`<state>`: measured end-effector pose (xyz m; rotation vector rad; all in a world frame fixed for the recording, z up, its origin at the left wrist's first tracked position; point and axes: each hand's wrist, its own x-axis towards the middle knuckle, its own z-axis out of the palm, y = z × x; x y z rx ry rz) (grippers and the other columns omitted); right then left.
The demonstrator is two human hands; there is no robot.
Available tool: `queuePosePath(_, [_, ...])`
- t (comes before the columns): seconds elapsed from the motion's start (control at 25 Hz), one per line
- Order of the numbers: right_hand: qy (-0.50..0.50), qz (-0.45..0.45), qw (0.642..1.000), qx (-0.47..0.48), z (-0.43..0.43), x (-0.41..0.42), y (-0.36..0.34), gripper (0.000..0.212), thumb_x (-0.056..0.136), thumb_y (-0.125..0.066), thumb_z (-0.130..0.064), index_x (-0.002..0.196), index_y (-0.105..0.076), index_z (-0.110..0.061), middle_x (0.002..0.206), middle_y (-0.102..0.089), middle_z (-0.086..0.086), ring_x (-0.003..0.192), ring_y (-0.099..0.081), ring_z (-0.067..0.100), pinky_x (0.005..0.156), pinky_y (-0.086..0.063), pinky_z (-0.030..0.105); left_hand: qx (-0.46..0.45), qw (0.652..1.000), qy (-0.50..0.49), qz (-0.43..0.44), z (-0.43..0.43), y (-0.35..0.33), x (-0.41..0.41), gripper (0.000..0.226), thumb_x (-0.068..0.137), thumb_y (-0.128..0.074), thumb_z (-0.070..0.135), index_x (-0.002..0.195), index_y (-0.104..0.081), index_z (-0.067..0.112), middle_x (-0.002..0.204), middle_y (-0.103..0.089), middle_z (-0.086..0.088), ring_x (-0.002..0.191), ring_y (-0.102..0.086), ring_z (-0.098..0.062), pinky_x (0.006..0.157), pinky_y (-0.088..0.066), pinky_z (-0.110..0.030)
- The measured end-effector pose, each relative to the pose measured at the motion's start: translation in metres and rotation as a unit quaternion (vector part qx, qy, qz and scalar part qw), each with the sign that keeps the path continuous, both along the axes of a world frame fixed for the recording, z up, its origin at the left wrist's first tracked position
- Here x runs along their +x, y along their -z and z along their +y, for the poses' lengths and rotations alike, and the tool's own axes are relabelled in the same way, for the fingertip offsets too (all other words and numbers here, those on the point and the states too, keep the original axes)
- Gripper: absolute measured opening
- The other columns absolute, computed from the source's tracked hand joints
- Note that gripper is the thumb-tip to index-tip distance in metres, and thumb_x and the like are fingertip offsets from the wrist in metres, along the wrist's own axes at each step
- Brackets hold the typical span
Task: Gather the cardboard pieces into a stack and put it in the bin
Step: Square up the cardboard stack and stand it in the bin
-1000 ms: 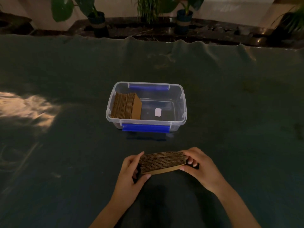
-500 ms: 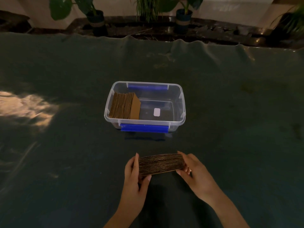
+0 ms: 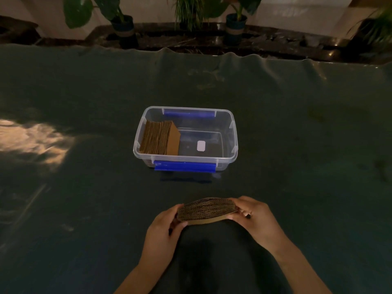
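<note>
1. Brown corrugated cardboard stack (image 3: 206, 211), pieces on edge w/ flutes facing the camera, is pinched end to end between both hands, near the person, short of the bin. Top edges bow up in the middle, so the pack looks squeezed, not yet square.
2. Left hand (image 3: 164, 227) clamps the stack's left end, thumb in front; right hand (image 3: 251, 217) clamps the right end. Both closed on the cardboard; can't tell if it rests on the bench or is just lifted.
3. Clear plastic bin w/ blue clips (image 3: 233, 145) sits beyond, well apart from the hands. Another brown cardboard bundle (image 3: 160, 137) already leans in its left part; right part bare except a small white label.
4. Dark green cloth-covered bench (image 3: 297, 124) carries it all.
5. Step: gathering looks done, transfer pending. Next move needs firm end pressure, lift over the near rim, lower into the free right side beside the bundle.
</note>
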<state>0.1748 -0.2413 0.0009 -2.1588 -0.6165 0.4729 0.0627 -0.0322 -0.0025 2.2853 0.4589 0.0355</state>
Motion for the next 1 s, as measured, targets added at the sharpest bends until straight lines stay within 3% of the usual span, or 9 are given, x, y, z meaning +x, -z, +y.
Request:
queuePosePath(0.12, [-0.017,-0.03,0.999,-0.015,-0.003,0.003,-0.018,0.035,0.074,-0.073,-0.016,0.104,-0.067,-0.035,0.086,-0.068,-0.01,0.076,-0.065,0.002,0.07,-0.055,0.022,0.026,0.999,0.041,-0.002,0.005,-0.021,0.002,0.032,0.078,-0.068,0.027,0.109,-0.06,0.026,0.094,-0.061,0.013,0.081,-0.055,0.002,0.079,-0.045,-0.011])
queuePosePath(0.24, [-0.057,-0.052,0.997,-0.02,-0.011,0.026,-0.066,0.035,0.071,-0.076,-0.017,0.099,-0.07,-0.039,0.075,-0.068,-0.015,0.069,-0.064,0.0,0.062,-0.046,0.007,0.038,0.996,0.068,-0.033,-0.001,-0.053,0.009,0.03,0.075,-0.065,0.038,0.103,-0.056,0.038,0.09,-0.057,0.022,0.083,-0.054,0.009,0.07,-0.041,-0.003])
queuePosePath(0.32, [-0.073,-0.062,0.995,-0.024,-0.008,0.058,-0.109,0.035,0.07,-0.077,-0.014,0.095,-0.071,-0.039,0.074,-0.068,-0.017,0.059,-0.063,-0.001,0.055,-0.045,0.005,0.031,0.996,0.054,-0.071,-0.006,-0.08,0.025,0.031,0.074,-0.061,0.041,0.104,-0.054,0.04,0.089,-0.057,0.025,0.085,-0.054,0.01,0.07,-0.04,-0.005])
queuePosePath(0.44, [-0.085,-0.046,0.995,-0.03,0.014,0.114,-0.159,0.039,0.071,-0.076,-0.008,0.088,-0.069,-0.042,0.065,-0.07,-0.017,0.05,-0.06,-0.001,0.049,-0.048,0.008,-0.002,0.992,-0.004,-0.13,-0.01,-0.111,0.065,0.029,0.079,-0.063,0.026,0.107,-0.055,0.031,0.092,-0.063,0.016,0.083,-0.059,0.003,0.078,-0.046,-0.015])
queuePosePath(0.52, [-0.105,-0.045,0.992,-0.05,0.032,0.15,-0.173,0.036,0.073,-0.074,-0.007,0.095,-0.07,-0.034,0.064,-0.071,-0.014,0.052,-0.061,-0.002,0.05,-0.05,0.009,-0.015,0.99,-0.033,-0.133,-0.01,-0.121,0.093,0.026,0.083,-0.06,0.02,0.107,-0.054,0.029,0.098,-0.065,0.011,0.088,-0.059,0.0,0.081,-0.047,-0.021])
queuePosePath(0.72, [-0.141,-0.021,0.984,-0.111,0.068,0.211,-0.161,0.03,0.076,-0.071,-0.005,0.105,-0.07,-0.01,0.083,-0.074,0.006,0.06,-0.066,0.001,0.055,-0.053,0.012,0.022,0.992,-0.081,-0.094,-0.003,-0.114,0.143,0.021,0.086,-0.056,0.017,0.107,-0.054,0.019,0.101,-0.063,0.003,0.093,-0.058,-0.009,0.08,-0.041,-0.022])
queuePosePath(0.84, [-0.152,0.033,0.977,-0.144,0.087,0.228,-0.142,0.03,0.077,-0.07,-0.007,0.107,-0.069,-0.008,0.095,-0.074,0.012,0.078,-0.07,0.012,0.068,-0.057,0.02,0.068,0.993,-0.073,-0.069,0.006,-0.106,0.157,0.022,0.087,-0.055,0.016,0.108,-0.053,0.017,0.098,-0.062,0.0,0.09,-0.06,-0.015,0.077,-0.043,-0.024])
queuePosePath(1.0, [-0.151,0.093,0.96,-0.216,0.108,0.234,-0.12,0.031,0.076,-0.069,0.0,0.107,-0.067,-0.003,0.101,-0.071,0.018,0.091,-0.07,0.023,0.083,-0.057,0.032,0.084,0.996,-0.036,0.01,0.007,-0.091,0.166,0.03,0.084,-0.058,0.016,0.113,-0.049,0.015,0.108,-0.061,-0.007,0.096,-0.06,-0.02,0.087,-0.05,-0.033])
